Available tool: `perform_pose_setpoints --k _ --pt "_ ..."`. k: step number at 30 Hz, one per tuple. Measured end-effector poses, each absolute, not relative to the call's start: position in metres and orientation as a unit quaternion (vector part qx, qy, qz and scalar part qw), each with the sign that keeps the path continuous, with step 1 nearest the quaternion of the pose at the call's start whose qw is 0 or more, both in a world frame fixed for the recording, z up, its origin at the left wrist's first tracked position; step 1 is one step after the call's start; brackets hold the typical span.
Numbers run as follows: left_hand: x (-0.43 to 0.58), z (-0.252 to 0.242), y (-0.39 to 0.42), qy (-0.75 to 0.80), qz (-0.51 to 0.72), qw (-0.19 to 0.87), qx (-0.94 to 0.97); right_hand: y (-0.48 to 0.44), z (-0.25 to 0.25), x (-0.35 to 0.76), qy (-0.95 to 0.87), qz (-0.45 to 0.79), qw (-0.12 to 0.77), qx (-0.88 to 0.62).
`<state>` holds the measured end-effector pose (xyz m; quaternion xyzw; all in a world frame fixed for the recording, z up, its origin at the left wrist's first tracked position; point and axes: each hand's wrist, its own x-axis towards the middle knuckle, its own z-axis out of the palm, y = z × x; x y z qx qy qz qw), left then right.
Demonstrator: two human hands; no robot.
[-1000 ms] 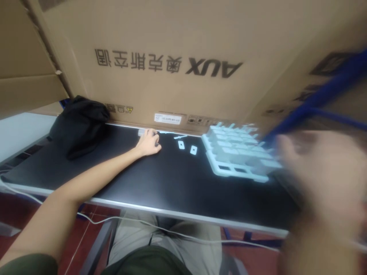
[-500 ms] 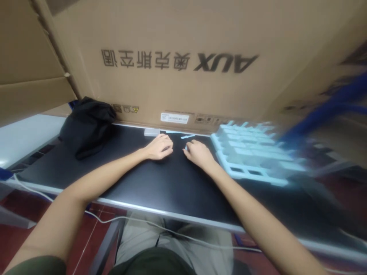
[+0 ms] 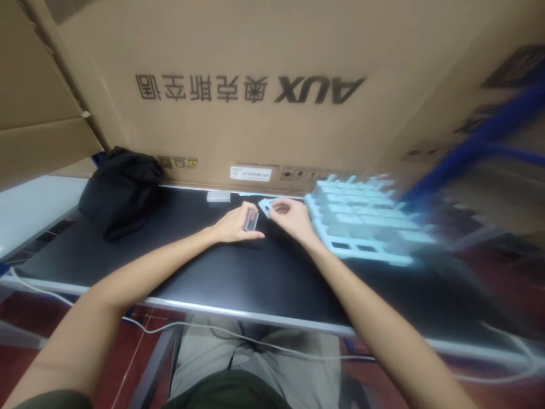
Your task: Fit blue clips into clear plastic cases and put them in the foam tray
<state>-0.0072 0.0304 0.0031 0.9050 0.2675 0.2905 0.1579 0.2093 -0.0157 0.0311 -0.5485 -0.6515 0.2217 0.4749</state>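
Note:
My left hand [image 3: 234, 224] is closed on a small clear plastic box [image 3: 251, 221], its thumb stretched along the near side. Between the fingertips of my right hand [image 3: 292, 217] is a flat light-blue plastic piece [image 3: 265, 207] with cut-outs; part of it is hidden by the fingers. The two hands are a short way apart over the black tabletop [image 3: 204, 270]. Right of my right hand stands a light-blue plastic rack [image 3: 361, 221] with rows of block shapes and upright prongs. Behind my left hand lies another pale translucent box [image 3: 218, 196].
A large cardboard box [image 3: 255, 130] with upside-down print walls off the back of the table. At the left is a black cloth bundle [image 3: 121, 193]. A blue metal bar [image 3: 468, 142] slants at the right, and a white cable [image 3: 213, 329] hangs below the front edge.
My left hand has turned, so the clear box in it now shows. My right hand has lifted the light-blue piece up into view. The whole scene has shifted slightly left.

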Motion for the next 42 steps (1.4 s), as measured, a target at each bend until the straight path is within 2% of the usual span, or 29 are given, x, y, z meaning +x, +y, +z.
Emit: perform_pose_setpoints --k 1,3,7,10,15,26,31,35,37,42 --pt "-0.008 0.001 0.032 0.274 0.311 0.157 0.896 -0.016 0.03 0.209 -0.611 0.293 0.537 -0.503" --pt "-0.009 -0.002 0.034 0.281 0.348 0.157 0.88 -0.02 0.027 0.202 -0.544 0.412 0.592 -0.43" --pt "-0.01 -0.003 0.035 0.286 0.378 0.166 0.865 -0.032 0.024 0.18 -0.531 0.503 0.56 -0.389" --pt "-0.011 -0.003 0.035 0.284 0.378 0.171 0.864 -0.037 0.025 0.171 -0.544 0.52 0.532 -0.389" --pt "-0.012 -0.005 0.036 0.256 0.403 0.191 0.857 -0.035 0.022 0.169 -0.514 0.505 0.584 -0.373" --pt "-0.014 0.001 0.035 0.231 0.396 0.23 0.858 -0.037 0.012 0.155 -0.505 0.492 0.613 -0.356" --pt "-0.015 0.003 0.032 0.233 0.359 0.227 0.875 -0.037 0.013 0.156 -0.522 0.53 0.567 -0.355" --pt "-0.016 0.006 0.03 0.243 0.343 0.202 0.885 -0.043 0.014 0.157 -0.562 0.606 0.434 -0.359" --pt "-0.016 0.008 0.028 0.247 0.343 0.183 0.888 -0.047 0.015 0.156 -0.586 0.598 0.403 -0.37" --pt "-0.017 0.009 0.027 0.24 0.349 0.192 0.885 -0.049 0.013 0.155 -0.628 0.543 0.389 -0.399"
